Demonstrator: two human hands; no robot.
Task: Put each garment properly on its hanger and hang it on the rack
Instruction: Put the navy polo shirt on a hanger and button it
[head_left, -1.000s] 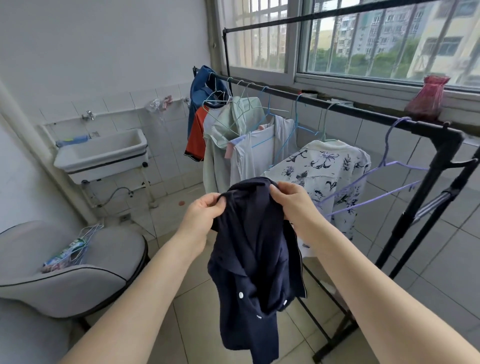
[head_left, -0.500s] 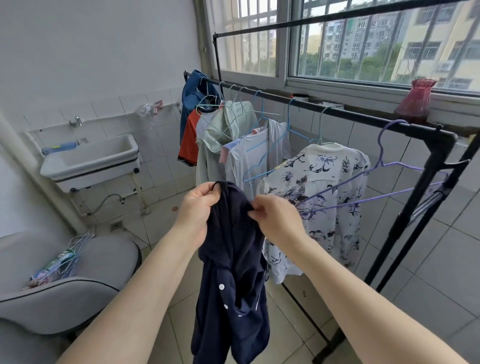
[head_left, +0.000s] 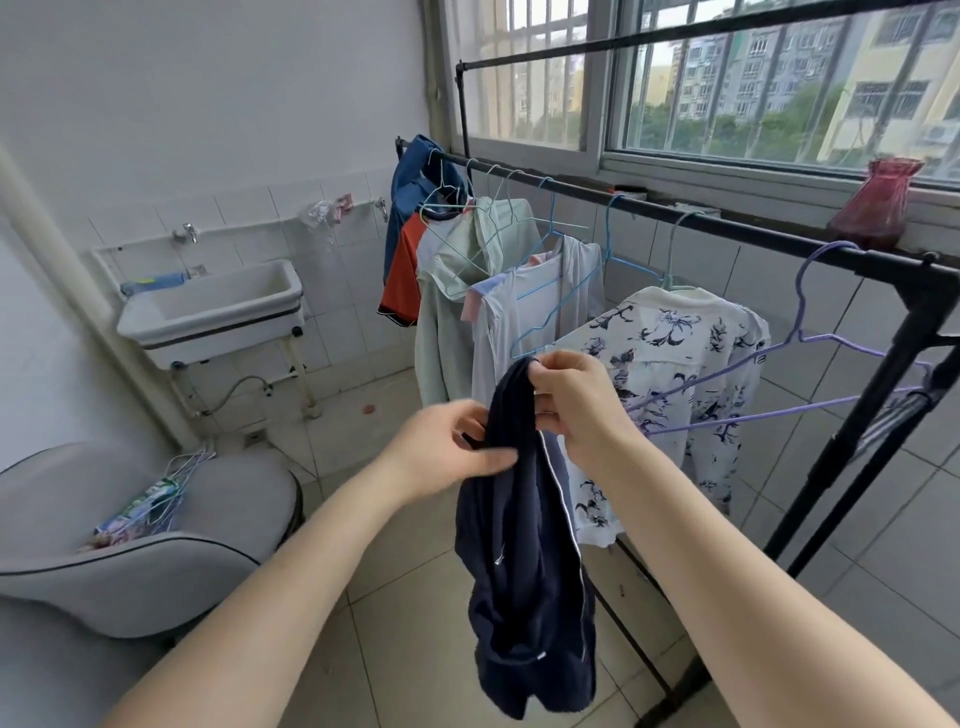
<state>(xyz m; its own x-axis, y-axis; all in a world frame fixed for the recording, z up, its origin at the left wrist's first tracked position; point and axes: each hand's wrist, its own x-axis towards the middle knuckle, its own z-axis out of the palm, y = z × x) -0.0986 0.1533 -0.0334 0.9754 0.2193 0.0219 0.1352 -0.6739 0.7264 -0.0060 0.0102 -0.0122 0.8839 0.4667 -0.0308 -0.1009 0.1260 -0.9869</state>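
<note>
A navy garment (head_left: 519, 561) with thin white piping hangs bunched in front of me. My right hand (head_left: 576, 400) grips its top edge. Lower and to the left, my left hand (head_left: 452, 447) holds the fabric with curled fingers. An empty purple hanger (head_left: 810, 353) hangs on the black rack (head_left: 748, 236) just right of my hands. A white floral shirt (head_left: 691, 364) hangs behind the navy garment. Further along the rail hang pale green, white, orange and blue garments on wire hangers.
A grey chair (head_left: 130, 530) at lower left carries a bundle of wire hangers (head_left: 171, 483) and a colourful packet. A white sink (head_left: 213, 309) is fixed to the tiled wall. A red vase (head_left: 878, 205) stands on the windowsill. The rack's legs cross the tiled floor at right.
My hands have come closer together, gathering the navy garment into a narrow bunch. My left hand has dropped lower on the fabric. The view has shifted left and down.
</note>
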